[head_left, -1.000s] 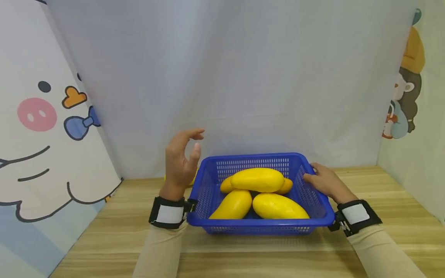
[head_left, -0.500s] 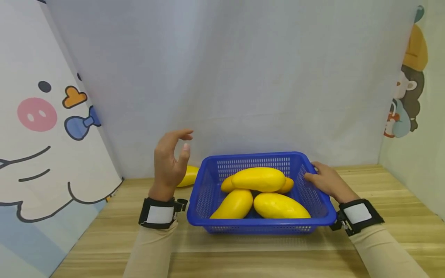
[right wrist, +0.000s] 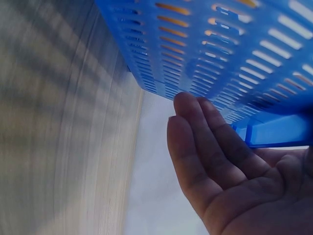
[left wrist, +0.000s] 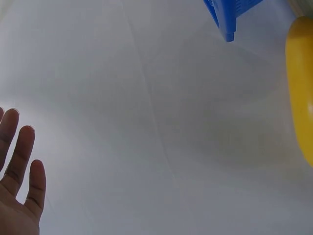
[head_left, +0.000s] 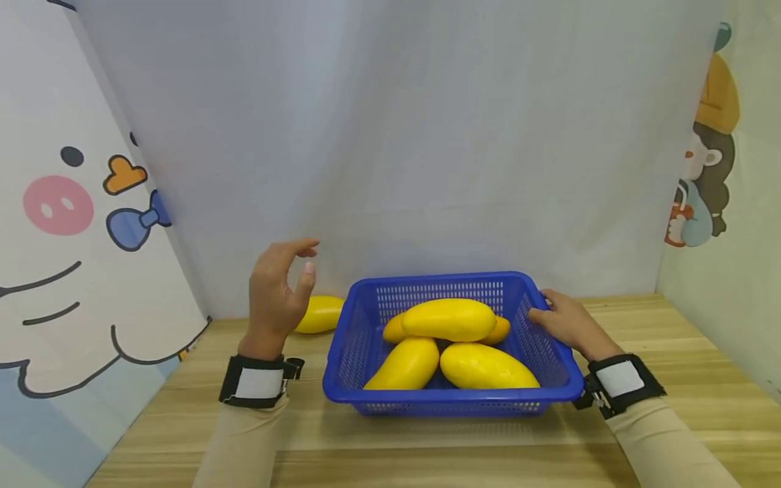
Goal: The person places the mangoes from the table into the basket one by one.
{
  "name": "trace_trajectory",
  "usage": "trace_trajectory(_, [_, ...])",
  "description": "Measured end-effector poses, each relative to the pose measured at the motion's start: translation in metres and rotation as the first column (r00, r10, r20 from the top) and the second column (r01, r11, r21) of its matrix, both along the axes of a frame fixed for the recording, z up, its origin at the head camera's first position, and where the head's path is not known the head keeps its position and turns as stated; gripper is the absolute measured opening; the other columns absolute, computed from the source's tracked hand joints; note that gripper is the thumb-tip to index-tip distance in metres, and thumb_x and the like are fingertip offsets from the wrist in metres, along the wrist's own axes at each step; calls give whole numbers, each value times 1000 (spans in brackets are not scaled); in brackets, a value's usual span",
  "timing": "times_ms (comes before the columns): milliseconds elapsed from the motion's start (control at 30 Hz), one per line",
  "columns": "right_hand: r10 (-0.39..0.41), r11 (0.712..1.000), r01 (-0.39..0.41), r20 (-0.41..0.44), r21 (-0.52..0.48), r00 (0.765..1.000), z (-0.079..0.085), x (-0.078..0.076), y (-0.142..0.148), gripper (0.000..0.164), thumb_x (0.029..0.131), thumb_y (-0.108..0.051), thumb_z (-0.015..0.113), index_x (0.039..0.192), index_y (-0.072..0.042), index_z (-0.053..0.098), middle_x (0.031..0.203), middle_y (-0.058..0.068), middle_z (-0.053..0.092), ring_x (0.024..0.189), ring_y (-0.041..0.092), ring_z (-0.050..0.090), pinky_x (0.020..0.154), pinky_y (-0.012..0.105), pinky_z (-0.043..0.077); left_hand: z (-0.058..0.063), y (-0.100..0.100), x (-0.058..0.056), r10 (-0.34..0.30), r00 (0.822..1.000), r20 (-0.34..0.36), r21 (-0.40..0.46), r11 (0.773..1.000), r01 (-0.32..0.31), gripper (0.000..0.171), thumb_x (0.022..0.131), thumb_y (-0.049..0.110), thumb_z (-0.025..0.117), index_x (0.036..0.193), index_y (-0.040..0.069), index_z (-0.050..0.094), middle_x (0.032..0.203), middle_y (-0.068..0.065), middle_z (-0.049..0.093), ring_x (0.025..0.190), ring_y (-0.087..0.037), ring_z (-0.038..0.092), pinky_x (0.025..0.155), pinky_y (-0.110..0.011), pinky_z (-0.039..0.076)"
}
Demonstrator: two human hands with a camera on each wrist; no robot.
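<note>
A blue plastic basket (head_left: 454, 395) with slotted walls stands on the table, holding several yellow mangoes (head_left: 449, 319). My right hand (head_left: 570, 321) grips its right rim, thumb over the inside and fingers against the outer wall; the right wrist view shows these fingers (right wrist: 188, 147) under the rim. Left of the basket, my left hand (head_left: 274, 293) is raised with nothing in it, fingers bent loosely forward and thumb apart. Another mango (head_left: 320, 314) lies on the table between that hand and the basket, partly hidden behind them. In the left wrist view, this mango (left wrist: 301, 93) is at the right edge.
The wooden table (head_left: 427, 461) reaches back to a pale cloth (head_left: 457, 135) hanging close behind the basket. Side panels with cartoon prints (head_left: 125, 175) stand left and right.
My left hand has moved left, away from the basket, and the mango behind it has come into view. The right hand keeps its grip; the basket stays in place.
</note>
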State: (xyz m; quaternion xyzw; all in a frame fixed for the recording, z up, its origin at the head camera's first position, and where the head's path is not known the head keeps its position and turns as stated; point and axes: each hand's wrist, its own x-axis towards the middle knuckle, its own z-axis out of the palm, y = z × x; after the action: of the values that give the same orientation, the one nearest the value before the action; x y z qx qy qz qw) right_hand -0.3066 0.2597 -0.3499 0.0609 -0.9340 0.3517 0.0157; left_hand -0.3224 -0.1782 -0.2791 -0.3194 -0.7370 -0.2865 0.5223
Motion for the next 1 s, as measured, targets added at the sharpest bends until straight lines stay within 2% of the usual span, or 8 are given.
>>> trace_trajectory(233, [2,1000,-2,-1,2,1000,-2,0,2,62,92,-30,47,137,8,30,124,32,48,104,42,52,82,52,45,1,-3,0,15,1000,15,5,1000,-15,41,87,34,41,114,14,63,96,-5,64,92,-20,54,81,-43,40])
trace_trajectory(367, [1,1000,-1,5,3,1000,-2,-1,1,62,92,-31,47,137,8,31,124,32,48,103,41,53,82,52,45,0,-7,-2,52,998,26,4,999,-52,42,87,35,41,115,14,63,95,-5,64,92,-21,55,82,-44,40])
trace_trajectory(500, [1,1000,-1,6,4,1000,-2,-4,1,61,91,-31,47,137,7,32,123,30,49,103,39,53,82,52,45,-5,-15,-7,127,991,44,-19,992,-126,42,87,36,40,115,13,63,96,-7,65,92,-23,55,82,-45,41])
trace_trajectory(700, [5,1000,-5,-2,8,1000,-1,-3,0,61,91,-30,47,137,8,31,123,31,49,102,40,53,82,52,45,-15,-29,-15,235,968,87,-56,971,-231,39,87,34,43,112,12,63,95,-8,65,90,-26,55,78,-46,42])
trace_trajectory(800, [1,1000,-1,-1,8,1000,-1,-2,0,61,91,-30,47,136,8,32,123,31,49,102,39,54,82,51,45,-18,-32,-17,250,963,105,-61,968,-244,38,87,34,44,112,11,63,94,-8,65,89,-26,55,77,-46,42])
trace_trajectory(1000, [-2,1000,2,4,10,1000,1,0,0,62,92,-31,47,137,8,31,123,31,49,102,40,54,82,52,45,-19,-32,-19,246,963,108,-64,969,-240,39,88,35,44,113,12,62,95,-8,65,90,-26,55,77,-47,43])
